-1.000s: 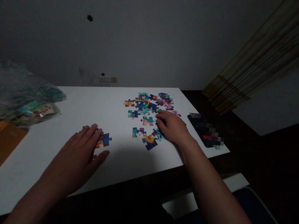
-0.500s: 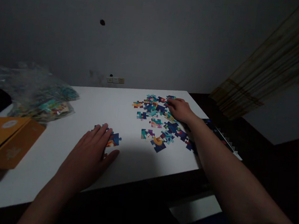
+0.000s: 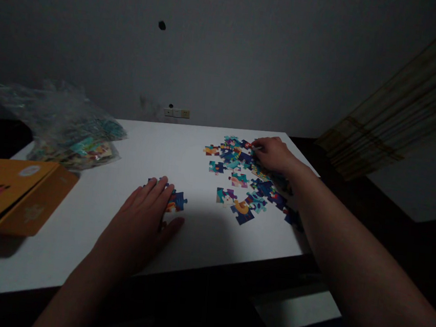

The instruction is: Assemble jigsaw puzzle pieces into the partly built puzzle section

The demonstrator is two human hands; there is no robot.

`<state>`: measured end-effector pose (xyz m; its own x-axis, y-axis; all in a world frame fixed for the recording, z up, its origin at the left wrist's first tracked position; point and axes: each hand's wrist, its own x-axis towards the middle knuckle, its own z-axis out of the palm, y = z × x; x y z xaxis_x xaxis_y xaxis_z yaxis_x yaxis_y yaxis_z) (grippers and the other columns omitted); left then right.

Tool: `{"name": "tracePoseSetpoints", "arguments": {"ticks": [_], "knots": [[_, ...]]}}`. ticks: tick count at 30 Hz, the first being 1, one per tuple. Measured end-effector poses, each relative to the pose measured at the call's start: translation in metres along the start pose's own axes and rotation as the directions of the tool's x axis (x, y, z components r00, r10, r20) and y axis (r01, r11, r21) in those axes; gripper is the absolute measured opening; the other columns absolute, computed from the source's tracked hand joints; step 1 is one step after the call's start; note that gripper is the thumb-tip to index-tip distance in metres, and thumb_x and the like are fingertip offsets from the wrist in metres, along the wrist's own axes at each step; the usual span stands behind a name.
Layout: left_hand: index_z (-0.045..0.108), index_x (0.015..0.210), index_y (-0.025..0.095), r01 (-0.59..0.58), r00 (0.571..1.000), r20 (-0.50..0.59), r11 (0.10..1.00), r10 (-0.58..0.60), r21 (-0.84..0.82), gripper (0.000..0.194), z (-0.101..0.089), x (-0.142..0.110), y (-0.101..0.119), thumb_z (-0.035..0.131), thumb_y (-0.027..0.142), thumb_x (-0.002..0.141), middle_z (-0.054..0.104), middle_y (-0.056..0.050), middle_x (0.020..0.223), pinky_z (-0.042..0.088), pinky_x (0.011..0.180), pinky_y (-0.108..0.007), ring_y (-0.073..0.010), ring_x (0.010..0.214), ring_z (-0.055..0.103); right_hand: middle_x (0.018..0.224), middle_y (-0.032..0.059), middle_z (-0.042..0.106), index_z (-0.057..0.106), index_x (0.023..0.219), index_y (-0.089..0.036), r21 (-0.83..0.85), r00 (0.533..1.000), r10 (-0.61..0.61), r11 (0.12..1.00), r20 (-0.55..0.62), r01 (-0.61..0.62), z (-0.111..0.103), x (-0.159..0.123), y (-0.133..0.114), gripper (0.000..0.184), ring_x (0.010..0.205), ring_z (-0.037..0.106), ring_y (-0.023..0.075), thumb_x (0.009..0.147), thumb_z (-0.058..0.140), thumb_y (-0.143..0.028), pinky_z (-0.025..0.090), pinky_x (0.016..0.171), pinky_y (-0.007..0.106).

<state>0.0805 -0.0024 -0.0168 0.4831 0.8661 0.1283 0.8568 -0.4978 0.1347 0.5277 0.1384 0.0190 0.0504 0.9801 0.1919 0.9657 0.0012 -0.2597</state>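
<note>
My left hand lies flat on the white table, fingers stretched out, partly covering some joined-looking puzzle pieces that show past its fingertips and right side. At the far right, my right hand has its thumb and fingers pinched on a puzzle piece, whose pale edge shows at the fingertips. Below and left of that hand spreads a loose heap of colourful puzzle pieces, some overlapping. Nearer to me are a blue piece with a yellow curve and a teal and purple piece. My right forearm hides part of the heap.
An orange cardboard box stands open at the left of the table. Behind it lie clear plastic bags holding more pieces. A wall with sockets rises beyond the far edge; a curtain hangs at the right.
My right hand has lifted slightly and tightened into a pinch, with a piece's edge now showing at the fingertips. My left hand stays flat in place. The whole view has shifted a little.
</note>
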Motion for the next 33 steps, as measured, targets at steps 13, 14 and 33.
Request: {"name": "tracePoseSetpoints", "arguments": {"ticks": [13,14,33], "knots": [[0.044,0.182,0.004,0.143,0.986,-0.071,0.984,-0.151,-0.104,0.091,-0.009,-0.002,0.016,0.072,0.051,0.109,0.053,-0.037,0.188,0.039,0.148,-0.081,-0.0545,0.181,0.047,0.137,0.0201,0.092,0.089,0.145,-0.017,0.072,0.950,0.249,0.961,0.189,-0.267,-0.002,0.045,-0.037,0.056,0.108,0.088,0.0337,0.091,0.087,-0.005,0.071,0.095,0.044],[0.044,0.182,0.003,0.148,0.986,-0.065,0.983,-0.156,-0.112,0.091,-0.009,-0.002,0.016,0.072,0.050,0.109,0.054,-0.038,0.187,0.039,0.148,-0.080,-0.0546,0.180,0.048,0.135,0.0200,0.092,0.088,0.146,-0.016,0.100,0.942,0.264,0.952,0.205,-0.289,-0.004,0.045,-0.038,0.057,0.101,0.088,0.0323,0.091,0.087,-0.003,0.071,0.088,0.043],[0.050,0.180,-0.001,0.141,0.988,-0.042,0.984,-0.147,-0.110,0.083,-0.009,0.001,0.016,0.064,0.048,0.115,0.051,-0.037,0.189,0.037,0.149,-0.077,-0.0536,0.180,0.047,0.086,0.0069,0.088,0.096,0.114,-0.025,0.803,0.943,-0.245,0.595,0.227,-0.039,-0.023,-0.049,-0.168,0.026,0.074,0.080,0.0248,0.091,0.101,-0.037,0.070,0.072,0.041]]}}
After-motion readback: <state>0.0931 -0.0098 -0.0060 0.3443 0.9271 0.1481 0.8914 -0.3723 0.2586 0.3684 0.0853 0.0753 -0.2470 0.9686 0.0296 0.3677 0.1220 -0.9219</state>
